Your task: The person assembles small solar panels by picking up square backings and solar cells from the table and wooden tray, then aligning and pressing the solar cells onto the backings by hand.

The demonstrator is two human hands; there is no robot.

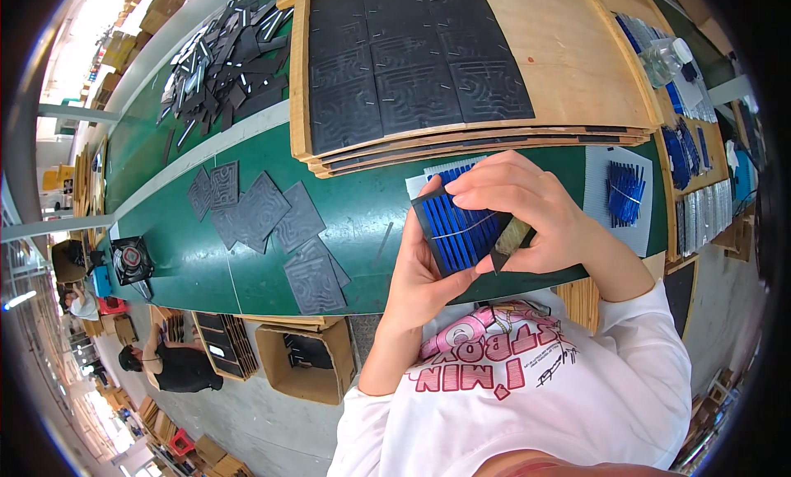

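In front of my chest, both hands hold a small black-edged square panel with blue strips across its face (463, 240), like a small solar panel. My left hand (412, 279) supports its left side and lower edge, with the thumb along the bottom. From the right, my right hand (540, 213) closes over it, fingertips on the upper edge and thumb at the lower right corner. A dark pointed corner and something yellowish show inside the right hand, too covered to name. Beneath the hands, part of a white sheet (418, 183) shows on the green table (362, 267).
Several dark grey patterned squares (315, 279) lie on the left. Behind, stacked wooden trays (577, 73) hold black panels. A heap of black pieces (227, 65) is farther left. Blue strips (626, 193) rest on white sheets at right. A cardboard box (276, 370) stands below the table edge.
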